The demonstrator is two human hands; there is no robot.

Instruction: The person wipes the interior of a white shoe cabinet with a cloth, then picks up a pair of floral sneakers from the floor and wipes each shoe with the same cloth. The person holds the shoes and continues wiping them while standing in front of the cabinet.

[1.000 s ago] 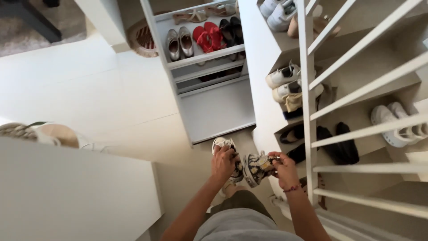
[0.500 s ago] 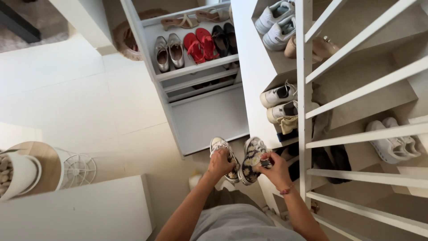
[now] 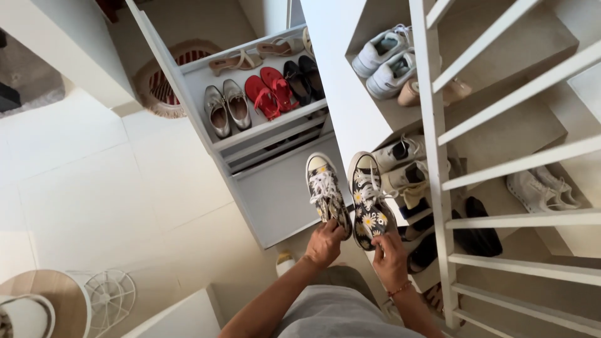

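Over the last second the 2 floral sneakers have come up from low near the person's waist to the centre of the frame, toes now pointing toward the top. That puts the pair level with the lower cubbies of the shoe shelves (image 3: 375,94) at centre right, so the shoes look ready to be placed rather than still being gathered.

The left hand (image 3: 323,244) is clamped on the heel of the left sneaker (image 3: 325,191), which extends up and away from the fingers. The right hand (image 3: 389,256) is closed on the heel of the right sneaker (image 3: 369,200), just beside the first, nearly touching it. Above left, an open white shoe cabinet (image 3: 275,188) holds silver, red and black pairs.
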